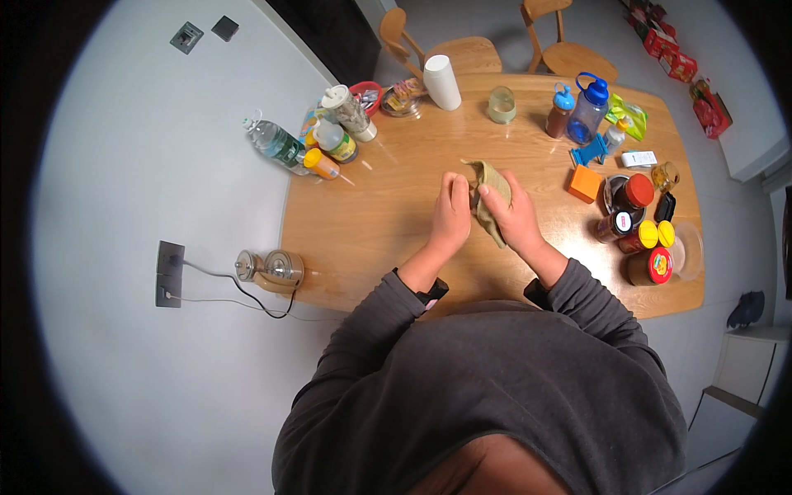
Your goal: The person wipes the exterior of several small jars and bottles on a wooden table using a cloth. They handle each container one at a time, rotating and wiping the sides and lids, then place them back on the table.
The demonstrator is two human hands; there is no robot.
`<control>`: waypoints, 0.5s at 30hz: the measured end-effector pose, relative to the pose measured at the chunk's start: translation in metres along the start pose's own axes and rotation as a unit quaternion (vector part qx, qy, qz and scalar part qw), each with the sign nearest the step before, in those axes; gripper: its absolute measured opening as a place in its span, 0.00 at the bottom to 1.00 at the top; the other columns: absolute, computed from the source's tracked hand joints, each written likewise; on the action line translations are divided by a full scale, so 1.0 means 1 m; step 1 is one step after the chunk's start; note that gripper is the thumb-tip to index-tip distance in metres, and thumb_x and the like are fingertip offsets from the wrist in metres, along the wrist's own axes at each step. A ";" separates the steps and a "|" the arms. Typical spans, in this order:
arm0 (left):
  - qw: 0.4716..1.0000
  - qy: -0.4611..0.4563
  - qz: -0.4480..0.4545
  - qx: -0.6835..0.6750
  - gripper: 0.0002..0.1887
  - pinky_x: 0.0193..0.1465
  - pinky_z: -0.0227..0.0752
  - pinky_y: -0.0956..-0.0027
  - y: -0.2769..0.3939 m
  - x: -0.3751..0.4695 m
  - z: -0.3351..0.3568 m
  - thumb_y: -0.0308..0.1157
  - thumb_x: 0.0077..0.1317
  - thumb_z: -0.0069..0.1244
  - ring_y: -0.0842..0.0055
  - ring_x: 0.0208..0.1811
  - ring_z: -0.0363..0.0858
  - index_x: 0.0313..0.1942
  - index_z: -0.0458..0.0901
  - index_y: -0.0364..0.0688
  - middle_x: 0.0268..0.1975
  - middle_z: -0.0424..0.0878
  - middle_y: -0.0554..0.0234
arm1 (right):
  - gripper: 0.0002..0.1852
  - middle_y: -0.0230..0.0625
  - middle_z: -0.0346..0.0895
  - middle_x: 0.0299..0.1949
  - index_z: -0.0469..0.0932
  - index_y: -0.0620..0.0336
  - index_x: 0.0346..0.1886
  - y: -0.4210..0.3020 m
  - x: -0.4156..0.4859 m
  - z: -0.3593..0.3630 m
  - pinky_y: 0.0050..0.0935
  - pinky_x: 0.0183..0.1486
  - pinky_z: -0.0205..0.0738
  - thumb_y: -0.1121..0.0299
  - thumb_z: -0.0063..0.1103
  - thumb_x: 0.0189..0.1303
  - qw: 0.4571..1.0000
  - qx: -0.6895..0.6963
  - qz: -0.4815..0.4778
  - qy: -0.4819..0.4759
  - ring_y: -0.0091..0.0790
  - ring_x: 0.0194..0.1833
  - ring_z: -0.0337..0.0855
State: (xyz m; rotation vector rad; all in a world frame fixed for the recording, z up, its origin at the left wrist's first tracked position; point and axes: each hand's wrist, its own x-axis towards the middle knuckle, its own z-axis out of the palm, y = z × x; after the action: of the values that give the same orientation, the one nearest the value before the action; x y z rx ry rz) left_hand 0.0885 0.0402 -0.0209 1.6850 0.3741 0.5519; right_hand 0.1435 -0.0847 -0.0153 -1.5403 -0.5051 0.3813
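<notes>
My right hand [512, 210] grips a folded olive-green cloth [492, 192] above the middle of the wooden table [371, 229], with the thumb lying on the cloth. Just left of it, my left hand [453, 207] is curled with its fingers closed. A small dark thing shows between the left fingers and the cloth; I cannot tell what it is or whether the left hand holds it. An orange box [585, 184] lies on the table to the right of my hands.
Bottles [337, 139] crowd the left back corner. A white cylinder [442, 83], a glass [502, 105] and a blue-capped bottle [588, 111] stand along the back. Several lidded jars [649, 266] are at right. A glass kettle [284, 266] with cords stands at the left edge. Chairs [464, 54] are behind the table.
</notes>
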 end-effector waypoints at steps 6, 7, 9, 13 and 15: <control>0.932 -0.161 -0.315 -0.082 0.20 0.25 0.64 0.72 0.013 0.009 -0.019 0.48 0.75 0.29 0.80 0.24 0.70 0.43 0.73 0.43 0.28 0.74 0.68 | 0.24 0.48 0.79 0.37 0.75 0.63 0.49 -0.001 -0.004 -0.006 0.39 0.40 0.76 0.58 0.69 0.53 0.929 -0.224 -0.293 0.026 0.48 0.36 0.82; 0.963 -0.133 -0.229 -0.040 0.19 0.23 0.63 0.72 0.010 0.007 -0.016 0.47 0.76 0.29 0.80 0.22 0.68 0.43 0.72 0.43 0.28 0.74 0.68 | 0.23 0.47 0.79 0.36 0.75 0.62 0.48 0.000 -0.004 -0.006 0.37 0.40 0.75 0.58 0.69 0.55 0.958 -0.165 -0.235 0.009 0.45 0.36 0.82; 0.997 -0.056 -0.019 0.043 0.19 0.21 0.61 0.72 0.000 -0.001 -0.004 0.46 0.77 0.29 0.79 0.18 0.64 0.43 0.71 0.41 0.28 0.74 0.67 | 0.20 0.45 0.80 0.35 0.77 0.61 0.46 0.003 -0.003 -0.009 0.33 0.39 0.74 0.58 0.67 0.57 0.992 -0.045 -0.117 -0.025 0.39 0.35 0.82; 0.970 -0.121 0.093 0.191 0.17 0.31 0.68 0.68 -0.014 -0.010 -0.018 0.46 0.72 0.46 0.76 0.29 0.73 0.44 0.69 0.38 0.34 0.77 0.57 | 0.16 0.33 0.80 0.36 0.79 0.62 0.45 0.008 0.005 -0.019 0.25 0.39 0.73 0.57 0.55 0.69 0.955 0.201 0.196 -0.094 0.24 0.36 0.80; 0.972 -0.131 0.114 0.159 0.20 0.30 0.68 0.68 -0.018 -0.011 -0.019 0.47 0.70 0.50 0.77 0.27 0.73 0.47 0.66 0.40 0.36 0.76 0.59 | 0.19 0.32 0.80 0.38 0.78 0.63 0.47 0.012 0.005 -0.020 0.24 0.40 0.74 0.55 0.51 0.71 0.946 0.223 0.209 -0.108 0.23 0.36 0.80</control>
State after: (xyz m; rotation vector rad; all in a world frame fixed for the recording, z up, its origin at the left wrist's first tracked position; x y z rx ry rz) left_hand 0.0701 0.0538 -0.0381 2.1000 0.0778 0.4436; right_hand 0.1597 -0.0991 -0.0257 -1.1570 -0.2306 0.9358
